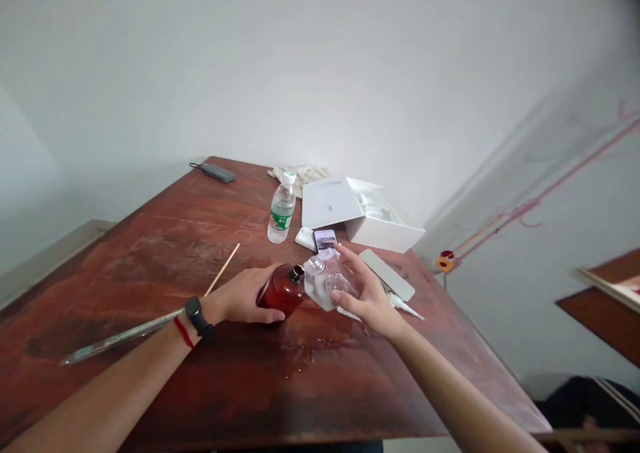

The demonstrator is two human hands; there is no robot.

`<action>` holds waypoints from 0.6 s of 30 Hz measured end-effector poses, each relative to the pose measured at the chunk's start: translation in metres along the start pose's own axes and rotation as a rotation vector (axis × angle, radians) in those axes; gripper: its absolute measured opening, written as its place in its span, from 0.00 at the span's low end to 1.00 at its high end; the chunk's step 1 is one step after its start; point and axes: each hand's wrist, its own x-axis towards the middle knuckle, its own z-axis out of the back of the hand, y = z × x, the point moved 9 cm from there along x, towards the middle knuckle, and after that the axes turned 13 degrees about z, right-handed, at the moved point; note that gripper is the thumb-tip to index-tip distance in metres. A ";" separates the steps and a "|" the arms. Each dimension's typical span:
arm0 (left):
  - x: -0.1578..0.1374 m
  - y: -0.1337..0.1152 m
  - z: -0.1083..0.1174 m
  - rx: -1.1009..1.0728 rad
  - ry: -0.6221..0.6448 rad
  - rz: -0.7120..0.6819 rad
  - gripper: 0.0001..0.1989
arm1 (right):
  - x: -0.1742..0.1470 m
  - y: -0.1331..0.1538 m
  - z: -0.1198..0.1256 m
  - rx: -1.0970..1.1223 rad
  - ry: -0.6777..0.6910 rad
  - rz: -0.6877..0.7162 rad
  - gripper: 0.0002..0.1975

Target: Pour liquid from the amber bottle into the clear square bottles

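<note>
My left hand (244, 297) is wrapped round a reddish-brown see-through bottle (286, 289), uncapped and leaning a little to the right. Close by its open mouth, my right hand (369, 294) grips a clear plastic piece (320, 283) with rounded bulges, which looks like a moulded tray or small container. Whether the plastic touches the bottle's mouth, I cannot tell. Below them, a wet patch (303, 358) glistens on the reddish wooden table (225, 386). A phone (325, 238) with a lit screen lies just beyond the plastic, partly covered by it.
A water bottle (281, 214) with a green label stands behind. Around it are an open white box (387, 229), a cloth (305, 174) and a grey pouch-like item (218, 172). A thin wooden stick (223, 269), a clear wrapper (117, 339), a grey flat piece (387, 274) and a white nozzle (407, 307) lie nearer.
</note>
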 end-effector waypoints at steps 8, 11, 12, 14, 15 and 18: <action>-0.002 0.005 0.008 -0.083 -0.029 -0.003 0.43 | -0.021 -0.032 -0.028 0.186 -0.107 0.037 0.43; -0.003 0.006 0.008 -0.073 -0.036 0.000 0.43 | -0.030 -0.036 -0.032 0.206 -0.111 0.038 0.38; -0.003 0.007 0.008 -0.067 -0.040 -0.004 0.44 | -0.032 -0.037 -0.034 0.210 -0.103 0.031 0.37; -0.003 0.007 0.009 -0.044 -0.041 -0.024 0.43 | -0.033 -0.036 -0.038 0.224 -0.081 0.024 0.36; -0.002 0.007 0.009 -0.031 -0.038 -0.036 0.42 | -0.032 -0.035 -0.040 0.236 -0.070 0.029 0.35; -0.002 0.010 0.011 -0.011 -0.032 -0.049 0.39 | -0.028 -0.031 -0.042 0.235 -0.050 0.046 0.35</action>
